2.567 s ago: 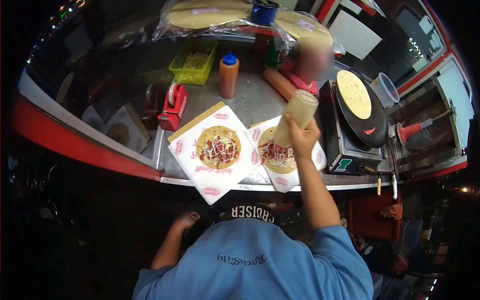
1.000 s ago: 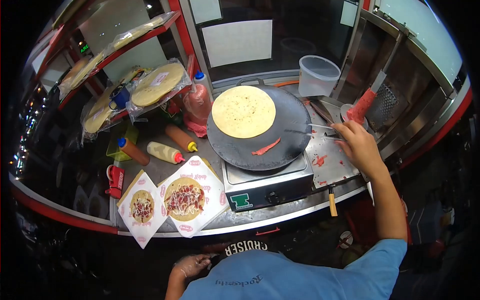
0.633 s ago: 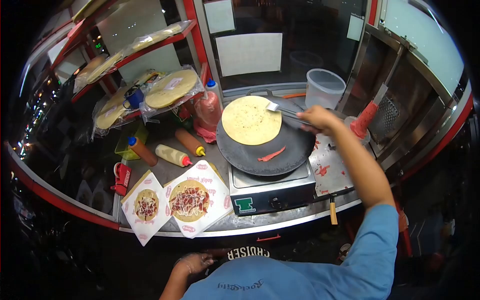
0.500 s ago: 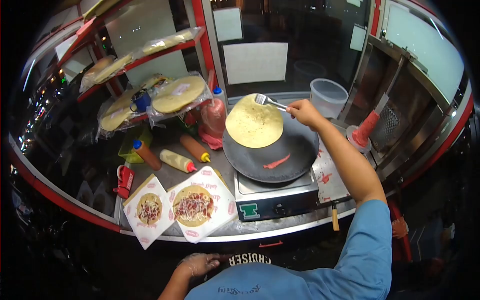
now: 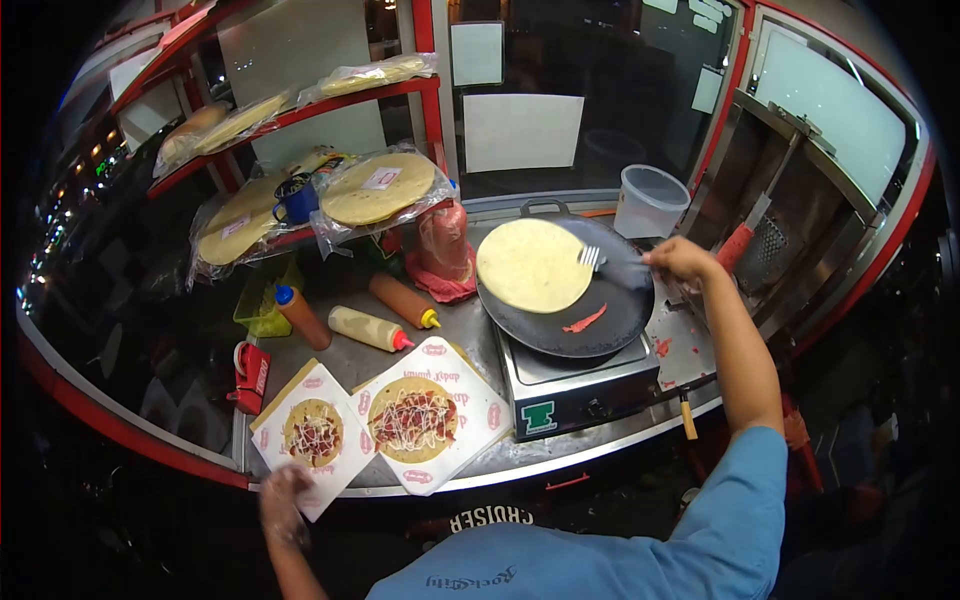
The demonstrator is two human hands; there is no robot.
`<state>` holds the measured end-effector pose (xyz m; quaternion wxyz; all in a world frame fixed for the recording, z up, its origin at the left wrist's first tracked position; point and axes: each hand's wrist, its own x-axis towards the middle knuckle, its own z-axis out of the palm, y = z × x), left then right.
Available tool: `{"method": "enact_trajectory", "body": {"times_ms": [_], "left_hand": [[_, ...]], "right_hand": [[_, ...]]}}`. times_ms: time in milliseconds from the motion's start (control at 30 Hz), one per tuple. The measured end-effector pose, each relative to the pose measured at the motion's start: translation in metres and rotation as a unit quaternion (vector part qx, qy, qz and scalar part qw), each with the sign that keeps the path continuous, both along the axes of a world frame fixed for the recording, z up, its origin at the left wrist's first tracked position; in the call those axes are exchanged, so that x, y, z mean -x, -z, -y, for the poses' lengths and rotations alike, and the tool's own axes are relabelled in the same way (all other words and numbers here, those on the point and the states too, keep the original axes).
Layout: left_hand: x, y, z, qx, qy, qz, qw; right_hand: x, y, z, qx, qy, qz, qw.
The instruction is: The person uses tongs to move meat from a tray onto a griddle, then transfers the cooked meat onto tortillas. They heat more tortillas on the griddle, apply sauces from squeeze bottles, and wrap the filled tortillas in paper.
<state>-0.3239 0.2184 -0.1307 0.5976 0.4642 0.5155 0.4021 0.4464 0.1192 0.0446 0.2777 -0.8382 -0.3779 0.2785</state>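
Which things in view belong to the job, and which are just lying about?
Seemingly in the job:
right hand with fork
plain flatbread
black pan
stove
topped flatbreads on paper sheets, left hand near one sheet
squeeze bottles

Seemingly lying about:
red tape dispenser
blue mug
clear bucket

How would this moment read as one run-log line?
right hand: holding fork at flatbread edge | left hand: beside left paper, contact unclear | griddle: flatbread and red strip on top
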Motion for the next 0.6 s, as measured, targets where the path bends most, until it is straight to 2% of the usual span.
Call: {"method": "enact_trajectory", "body": {"times_ms": [67,100,167,200,267,300,333,400,433,467,600], "left_hand": [[0.037,0.060,-0.069,-0.150,-0.046,-0.069,0.985],[0.045,0.071,-0.084,-0.149,-0.038,-0.070,0.986],[0.054,0.087,-0.113,-0.202,-0.071,-0.295,0.931],[0.066,0.104,-0.127,-0.205,-0.060,-0.294,0.932],[0.091,0.148,-0.147,-0.301,0.046,-0.407,0.861],[0.087,0.165,-0.143,-0.377,-0.025,-0.384,0.843],[0.082,0.167,-0.142,-0.377,-0.018,-0.378,0.845],[0.078,0.145,-0.128,-0.340,0.002,-0.388,0.857],[0.070,0.128,-0.120,-0.335,-0.004,-0.418,0.844],[0.067,0.123,-0.121,-0.338,0.001,-0.414,0.845],[0.061,0.119,-0.117,-0.288,-0.002,-0.463,0.838]], "right_hand": [[-0.012,-0.002,-0.003,-0.012,0.009,0.141,0.990],[-0.030,0.007,-0.002,-0.023,-0.006,0.210,0.977],[-0.010,0.003,0.024,-0.123,-0.032,0.402,0.907],[0.020,-0.007,0.040,-0.171,-0.030,0.477,0.862],[0.095,-0.038,0.073,-0.139,-0.009,0.484,0.864],[0.124,-0.045,0.082,-0.110,-0.002,0.489,0.865],[0.141,-0.043,0.087,-0.103,0.003,0.492,0.864],[0.168,-0.041,0.094,-0.091,-0.073,0.655,0.747],[0.172,-0.036,0.090,-0.077,-0.088,0.663,0.740],[0.169,-0.027,0.085,-0.019,-0.114,0.653,0.749],[0.185,0.031,0.022,-0.044,-0.138,0.614,0.776]]}}
